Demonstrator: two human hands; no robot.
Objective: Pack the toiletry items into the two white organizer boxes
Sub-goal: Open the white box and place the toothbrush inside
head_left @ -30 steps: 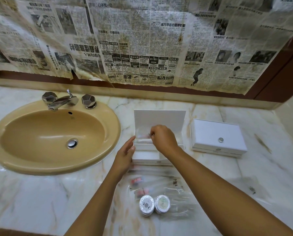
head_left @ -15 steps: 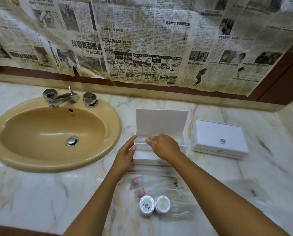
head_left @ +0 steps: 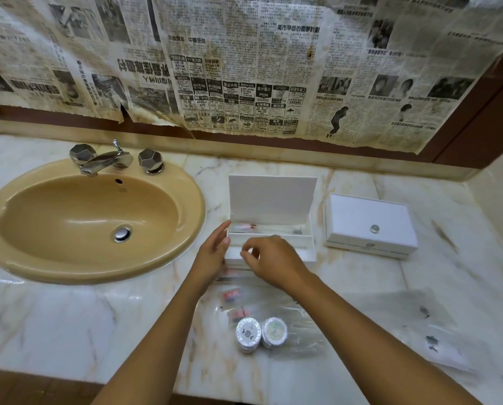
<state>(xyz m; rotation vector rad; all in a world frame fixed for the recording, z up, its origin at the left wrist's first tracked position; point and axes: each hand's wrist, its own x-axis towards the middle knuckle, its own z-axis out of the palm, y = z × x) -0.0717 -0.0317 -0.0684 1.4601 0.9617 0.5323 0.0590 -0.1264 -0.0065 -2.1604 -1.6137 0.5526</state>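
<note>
A white organizer box (head_left: 273, 200) stands in the middle of the marble counter with its lid up. Clear packets (head_left: 245, 228) lie in its rear compartment. A second white box (head_left: 367, 222) sits closed to its right. My left hand (head_left: 212, 254) is open, its fingers against the open box's front left corner. My right hand (head_left: 275, 263) hovers over the box's front edge with fingers loosely curled; I see nothing between them. Nearer to me lie two round foil-wrapped soaps (head_left: 247, 334) (head_left: 274, 331) and clear packets with red contents (head_left: 232, 296).
A tan oval sink (head_left: 25, 267) with a chrome faucet (head_left: 104, 160) fills the left of the counter. More clear packets (head_left: 428, 325) lie at the near right. Old newspaper (head_left: 244, 68) covers the wall behind. The counter's front edge runs just below the soaps.
My right hand held a clear packet over the box's rear compartment; now it has pulled back to the front edge and the packet lies inside. The left hand stays at the corner.
</note>
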